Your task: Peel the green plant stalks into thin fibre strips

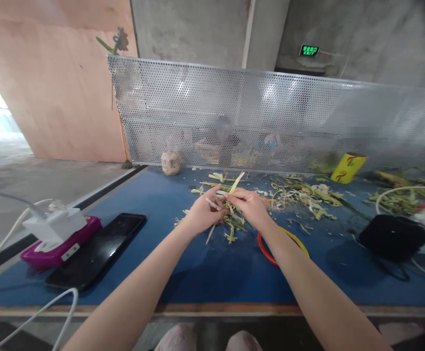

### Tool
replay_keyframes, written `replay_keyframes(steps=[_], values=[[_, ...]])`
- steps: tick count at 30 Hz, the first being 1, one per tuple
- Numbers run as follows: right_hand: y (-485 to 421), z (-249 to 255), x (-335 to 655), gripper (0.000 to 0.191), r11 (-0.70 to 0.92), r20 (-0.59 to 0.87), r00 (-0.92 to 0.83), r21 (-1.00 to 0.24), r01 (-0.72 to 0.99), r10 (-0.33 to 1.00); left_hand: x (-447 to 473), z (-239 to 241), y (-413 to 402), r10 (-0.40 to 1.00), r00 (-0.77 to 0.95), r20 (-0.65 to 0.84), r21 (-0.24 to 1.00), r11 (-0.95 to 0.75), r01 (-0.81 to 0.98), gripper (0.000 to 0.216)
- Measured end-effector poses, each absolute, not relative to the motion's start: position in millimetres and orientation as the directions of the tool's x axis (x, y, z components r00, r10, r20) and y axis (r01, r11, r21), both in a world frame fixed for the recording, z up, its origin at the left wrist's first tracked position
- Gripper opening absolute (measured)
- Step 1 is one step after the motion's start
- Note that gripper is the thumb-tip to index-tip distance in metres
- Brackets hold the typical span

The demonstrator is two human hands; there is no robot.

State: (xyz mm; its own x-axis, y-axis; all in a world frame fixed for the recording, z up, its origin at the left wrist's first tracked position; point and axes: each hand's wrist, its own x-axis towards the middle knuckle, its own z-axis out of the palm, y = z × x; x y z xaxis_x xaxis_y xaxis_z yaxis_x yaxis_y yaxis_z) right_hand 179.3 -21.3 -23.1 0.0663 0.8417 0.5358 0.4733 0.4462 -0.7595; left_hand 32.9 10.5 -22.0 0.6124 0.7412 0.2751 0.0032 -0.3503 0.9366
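My right hand (252,207) pinches a pale green plant strip (237,182) between thumb and fingers, and its free end sticks up past the fingertips. Close beside it, my left hand (202,215) is curled, with a thin whitish stalk (213,204) between its fingers. The fingertips of both hands nearly meet, so the lower part of the strip is hidden. Below them and behind them lie green and pale plant scraps (232,236) on the blue tabletop (205,273).
A red and yellow ring (267,251) lies under my right forearm. On the left are a black phone (98,248) and a purple power strip (62,243) with cables. A yellow roll (348,167), more scraps (307,195) and a black object (393,238) lie right. A perforated metal screen (183,97) stands behind.
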Motion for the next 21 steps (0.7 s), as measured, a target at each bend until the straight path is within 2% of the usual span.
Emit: replay_keyframes(steps=[4,8,11,16,18,21], values=[[-15.1,-29.0,187.2,0.030,0.317,0.359,0.086,-0.895,0.313,0.929,33.6,-18.5,11.6,0.776,0.541,0.324,0.923,-0.386,0.000,0.072],[-14.1,-34.4,184.6,0.033,0.218,0.211,-0.059,-0.960,0.174,0.976,30.6,-15.6,13.3,0.828,0.409,0.384,0.898,-0.438,0.044,0.072],[-17.3,-35.1,178.3,0.027,0.205,0.194,-0.168,-0.977,0.054,0.967,26.9,-14.3,10.1,0.806,0.410,0.427,0.851,-0.512,0.119,0.073],[-21.6,-32.6,174.3,0.022,0.139,0.193,-0.212,-0.959,-0.247,0.958,24.6,-8.9,-1.1,0.754,0.468,0.460,0.807,-0.575,0.133,0.073],[-22.0,-31.8,175.2,0.019,0.101,0.173,-0.232,-0.951,-0.292,0.957,24.3,-6.1,-4.0,0.742,0.482,0.466,0.795,-0.590,0.140,0.074],[-22.4,-30.8,176.8,0.018,0.130,0.192,-0.224,-0.956,-0.264,0.955,22.9,-1.9,-6.5,0.696,0.529,0.485,0.747,-0.645,0.164,0.073]])
